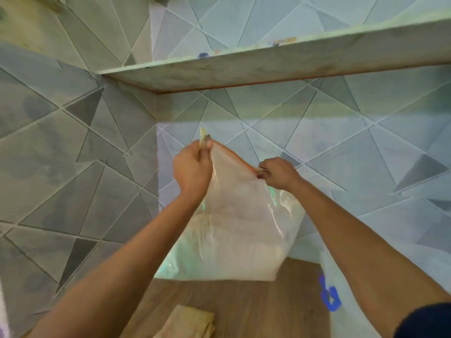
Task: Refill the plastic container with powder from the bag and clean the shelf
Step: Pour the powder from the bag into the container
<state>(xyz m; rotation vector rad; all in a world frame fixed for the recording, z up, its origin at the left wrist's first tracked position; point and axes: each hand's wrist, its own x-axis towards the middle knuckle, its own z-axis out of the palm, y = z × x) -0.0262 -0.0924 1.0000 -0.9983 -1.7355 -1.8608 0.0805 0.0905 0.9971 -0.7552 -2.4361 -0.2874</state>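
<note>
Bag (234,230) of powder, upright on wooden shelf (244,301): our left hand (192,167) and right hand (280,173) pinch its top corners. Opening step, we judge; pouring needs the container, unseen.

Both bare arms reached forward and upward, the left hand (192,167) and right hand (280,173) each gripping the bag (234,228) by its top edge.

Bag (234,228): clear plastic, white powder in lower part; lower edge meets wooden surface (244,303).
Left hand (192,167): grips bag's top corner, 11 o'clock of bag.
Right hand (280,173): pinches top edge, 1 o'clock of bag.
Shelf (268,67): stone slab, 12 o'clock, above hands.
Cloth (190,323): beige, folded, 6 o'clock.
</note>
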